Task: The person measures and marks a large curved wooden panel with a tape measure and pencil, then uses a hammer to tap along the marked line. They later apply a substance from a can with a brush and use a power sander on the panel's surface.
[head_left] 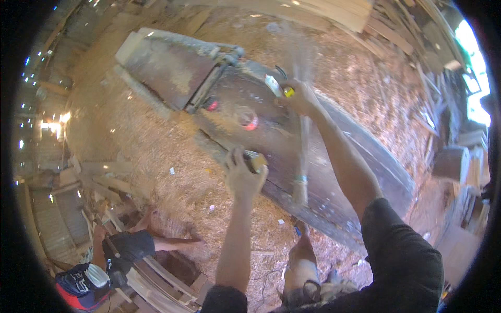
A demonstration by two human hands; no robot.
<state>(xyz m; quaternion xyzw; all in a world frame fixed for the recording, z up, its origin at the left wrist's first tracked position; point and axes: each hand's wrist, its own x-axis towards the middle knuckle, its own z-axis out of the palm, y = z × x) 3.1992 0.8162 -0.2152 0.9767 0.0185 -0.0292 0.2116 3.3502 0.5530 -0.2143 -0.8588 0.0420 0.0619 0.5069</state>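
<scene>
My left hand point(245, 177) is at the near edge of a long worn wooden workbench point(323, 177), its fingers curled round a small yellowish and dark object point(259, 163) whose kind I cannot tell. Over the bench's far side my right hand point(301, 99) is closed, with a bright yellow round piece point(288, 92) at its fingers. A white tube-like item point(272, 85) shows just left of that hand. A long pale stick point(300, 190) with a blue band runs below the right hand; its upper part is blurred. Between my hands lies a red round thing point(249, 121).
Another person point(130, 245) sits at the lower left by wooden slats point(156, 287). A smaller red piece point(213, 106) and sawdust lie on the bench. Shavings point(172, 198) cover the floor. Boards point(334, 13) are stacked at the back, with timber offcuts point(454, 161) at the right.
</scene>
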